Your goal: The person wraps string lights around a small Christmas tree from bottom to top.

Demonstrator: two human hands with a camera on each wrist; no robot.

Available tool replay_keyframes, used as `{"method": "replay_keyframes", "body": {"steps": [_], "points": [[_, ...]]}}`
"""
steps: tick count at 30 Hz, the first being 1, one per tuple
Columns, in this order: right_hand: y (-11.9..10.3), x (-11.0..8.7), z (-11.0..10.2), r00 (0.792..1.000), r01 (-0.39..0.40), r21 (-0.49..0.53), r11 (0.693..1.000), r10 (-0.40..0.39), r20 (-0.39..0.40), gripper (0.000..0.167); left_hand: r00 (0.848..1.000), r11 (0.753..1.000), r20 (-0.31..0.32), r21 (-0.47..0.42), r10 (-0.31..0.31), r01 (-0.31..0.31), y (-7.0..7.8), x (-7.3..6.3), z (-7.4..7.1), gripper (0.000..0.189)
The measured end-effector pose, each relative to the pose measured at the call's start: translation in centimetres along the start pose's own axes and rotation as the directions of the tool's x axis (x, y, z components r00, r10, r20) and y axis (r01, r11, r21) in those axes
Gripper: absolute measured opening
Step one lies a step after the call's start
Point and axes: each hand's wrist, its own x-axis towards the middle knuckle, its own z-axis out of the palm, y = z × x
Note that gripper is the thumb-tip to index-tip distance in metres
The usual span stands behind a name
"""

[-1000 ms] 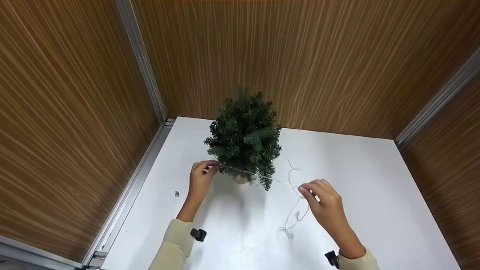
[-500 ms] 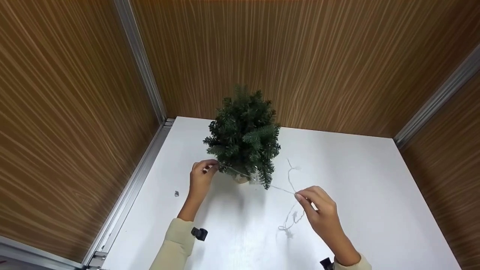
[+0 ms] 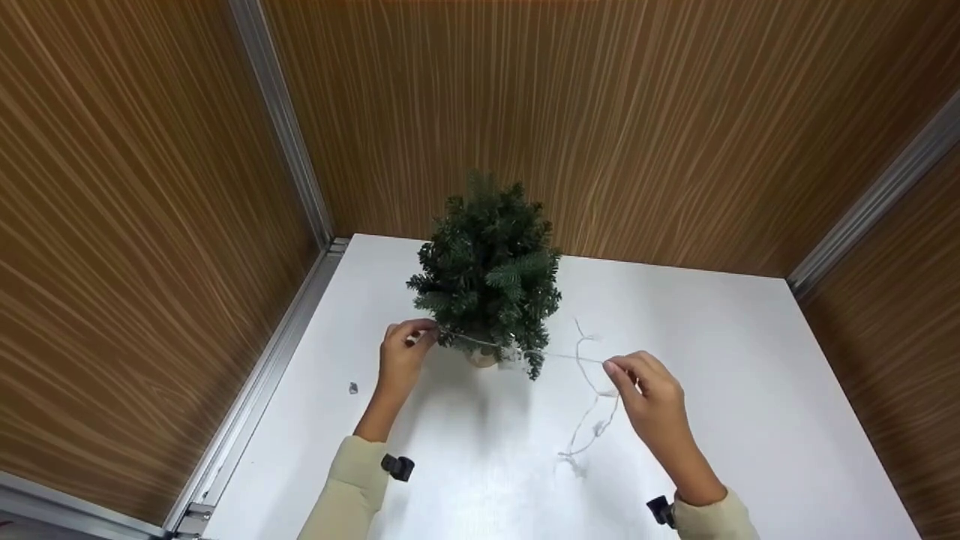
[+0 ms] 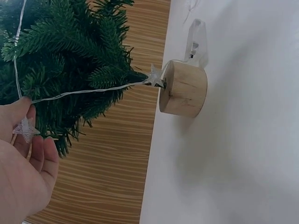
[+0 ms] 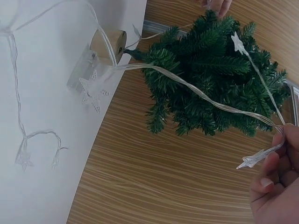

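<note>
A small artificial Christmas tree (image 3: 487, 270) stands on a round wooden base (image 4: 189, 91). Across its lower front runs a clear string of star lights (image 3: 564, 356). My left hand (image 3: 403, 352) pinches the string by the tree's lower left branches; a clear star (image 4: 26, 130) dangles at those fingers, and another star (image 4: 155, 76) sits close to the base. To the tree's right, my right hand (image 3: 649, 394) pinches the string between thumb and fingertips, with a star (image 5: 251, 160) hanging beside them. The string's remaining length trails over the table below that hand.
Beside the base lies a clear plastic box (image 4: 197, 39) with a wire running to it. A small grey piece (image 3: 353, 388) rests on the white table (image 3: 480, 487) at left. Wood-grain panels (image 3: 600, 135) enclose the back and sides, with metal rails at the corners.
My right hand dipped down and left, then rose back up and to the right, drawing the string straighter. The left hand keeps its place at the tree.
</note>
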Motion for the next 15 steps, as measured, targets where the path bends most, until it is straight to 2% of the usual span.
{"method": "replay_keyframes", "body": {"steps": [3, 8, 11, 15], "points": [[0.4, 0.4, 0.1, 0.999, -0.046, -0.031, 0.998, 0.046, 0.007, 0.003, 0.999, 0.999, 0.002, -0.033, -0.032, 0.032, -0.1, 0.0, 0.0, 0.012], [0.8, 0.8, 0.2, 0.997, -0.080, -0.054, 0.995, 0.080, 0.000, 0.010, 0.998, 0.996, -0.003, -0.050, -0.070, 0.070, -0.2, -0.1, -0.2, 0.014], [0.9, 1.0, 0.2, 0.996, -0.087, -0.058, 0.995, 0.087, -0.005, 0.011, 0.999, 0.999, -0.026, -0.021, -0.044, 0.043, 0.1, -0.5, -0.4, 0.015], [0.8, 1.3, 0.2, 0.997, -0.083, -0.058, 0.995, 0.082, -0.013, 0.012, 0.996, 0.999, -0.074, 0.015, 0.042, -0.041, 1.2, -1.5, -0.8, 0.016]]}}
